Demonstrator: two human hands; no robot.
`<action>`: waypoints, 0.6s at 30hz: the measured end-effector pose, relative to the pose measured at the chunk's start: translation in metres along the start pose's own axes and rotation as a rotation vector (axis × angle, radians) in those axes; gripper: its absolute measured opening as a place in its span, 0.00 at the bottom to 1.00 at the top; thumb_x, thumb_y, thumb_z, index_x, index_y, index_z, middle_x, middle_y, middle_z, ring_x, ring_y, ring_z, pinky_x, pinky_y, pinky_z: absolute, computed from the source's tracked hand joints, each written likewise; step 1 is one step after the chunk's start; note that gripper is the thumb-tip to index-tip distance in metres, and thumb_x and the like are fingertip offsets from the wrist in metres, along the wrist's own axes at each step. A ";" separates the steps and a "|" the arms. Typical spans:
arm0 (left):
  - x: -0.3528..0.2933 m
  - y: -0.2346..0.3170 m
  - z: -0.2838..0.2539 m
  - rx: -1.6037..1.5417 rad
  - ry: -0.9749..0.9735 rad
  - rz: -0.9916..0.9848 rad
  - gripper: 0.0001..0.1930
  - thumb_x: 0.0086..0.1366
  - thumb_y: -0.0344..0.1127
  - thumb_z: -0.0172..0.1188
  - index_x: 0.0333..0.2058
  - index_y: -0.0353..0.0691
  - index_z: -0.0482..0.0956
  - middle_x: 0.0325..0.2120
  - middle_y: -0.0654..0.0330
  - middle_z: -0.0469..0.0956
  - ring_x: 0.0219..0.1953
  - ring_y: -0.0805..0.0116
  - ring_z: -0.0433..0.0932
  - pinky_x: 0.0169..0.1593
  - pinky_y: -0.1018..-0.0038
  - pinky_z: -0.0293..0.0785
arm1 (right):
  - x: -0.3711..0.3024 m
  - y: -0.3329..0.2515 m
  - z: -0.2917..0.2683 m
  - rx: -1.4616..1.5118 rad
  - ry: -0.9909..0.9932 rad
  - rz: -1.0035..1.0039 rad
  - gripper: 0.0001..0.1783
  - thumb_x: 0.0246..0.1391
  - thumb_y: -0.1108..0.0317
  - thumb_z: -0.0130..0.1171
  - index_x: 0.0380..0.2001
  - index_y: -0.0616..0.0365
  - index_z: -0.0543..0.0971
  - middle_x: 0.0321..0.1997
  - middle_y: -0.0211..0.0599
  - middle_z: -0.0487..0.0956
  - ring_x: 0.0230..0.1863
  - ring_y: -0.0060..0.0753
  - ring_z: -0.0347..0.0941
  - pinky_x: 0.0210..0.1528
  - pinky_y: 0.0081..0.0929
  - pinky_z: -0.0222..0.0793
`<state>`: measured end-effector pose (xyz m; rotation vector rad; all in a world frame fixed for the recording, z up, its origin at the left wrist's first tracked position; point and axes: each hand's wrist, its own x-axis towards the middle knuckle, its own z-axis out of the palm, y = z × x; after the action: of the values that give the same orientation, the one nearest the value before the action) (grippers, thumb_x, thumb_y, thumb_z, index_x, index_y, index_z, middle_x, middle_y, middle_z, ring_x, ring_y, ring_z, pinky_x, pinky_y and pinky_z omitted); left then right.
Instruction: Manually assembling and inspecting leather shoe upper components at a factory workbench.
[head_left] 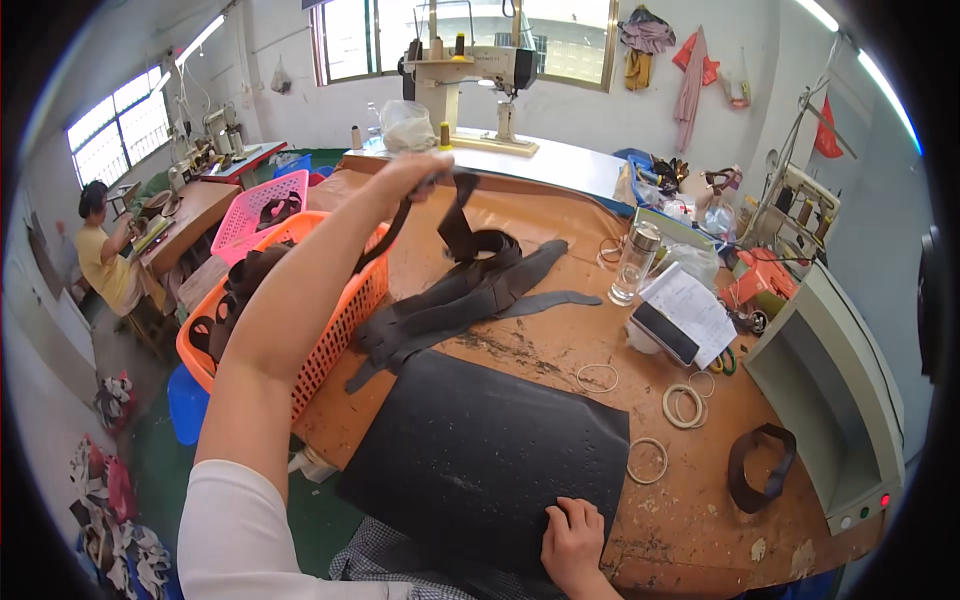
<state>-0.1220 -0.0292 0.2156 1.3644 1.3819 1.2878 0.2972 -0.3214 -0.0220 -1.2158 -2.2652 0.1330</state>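
Observation:
My left hand [418,176] reaches far across the bench with its fingers closed round a dark strip [456,222]. One part of the strip hangs beside the hand, and another runs down toward the orange basket [345,328]. Below the raised hand lies a heap of dark grey and black strips [470,296]. My right hand [574,540] rests on the near right part of a black rubbery-looking sheet [480,440], its fingers lying on the surface and gripping nothing. Dark looped pieces fill the orange basket, partly hidden by my left arm.
On the right are a glass bottle [635,262], a phone [664,332] on papers, pale rings [682,406], a dark loop [762,468] and a grey machine housing [840,400]. A sewing machine [490,75] stands behind. At far left, a person [105,250] sits working beyond a pink basket [262,212].

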 end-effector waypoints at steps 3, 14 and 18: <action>-0.029 -0.025 0.000 0.174 0.008 0.044 0.13 0.63 0.47 0.64 0.33 0.42 0.82 0.20 0.68 0.73 0.18 0.82 0.65 0.20 0.82 0.58 | 0.029 0.001 -0.001 0.129 0.003 -0.027 0.11 0.45 0.78 0.60 0.36 0.60 0.79 0.42 0.42 0.77 0.45 0.46 0.73 0.46 0.39 0.70; -0.176 -0.140 0.107 0.598 -0.365 0.411 0.17 0.58 0.39 0.66 0.42 0.34 0.80 0.37 0.44 0.80 0.42 0.48 0.80 0.45 0.63 0.74 | 0.253 0.009 0.064 1.560 -0.371 0.836 0.24 0.60 0.51 0.60 0.44 0.65 0.76 0.38 0.39 0.79 0.37 0.31 0.79 0.40 0.27 0.75; -0.158 -0.136 0.120 0.725 -0.477 0.450 0.15 0.60 0.41 0.66 0.37 0.34 0.80 0.29 0.47 0.80 0.33 0.51 0.81 0.38 0.64 0.75 | 0.286 0.026 0.119 1.446 -0.486 0.667 0.20 0.58 0.59 0.62 0.44 0.64 0.76 0.35 0.36 0.79 0.32 0.27 0.77 0.36 0.25 0.73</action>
<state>-0.0123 -0.1572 0.0434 2.3972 1.2772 0.6255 0.1312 -0.0590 -0.0079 -0.9772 -1.2396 2.0265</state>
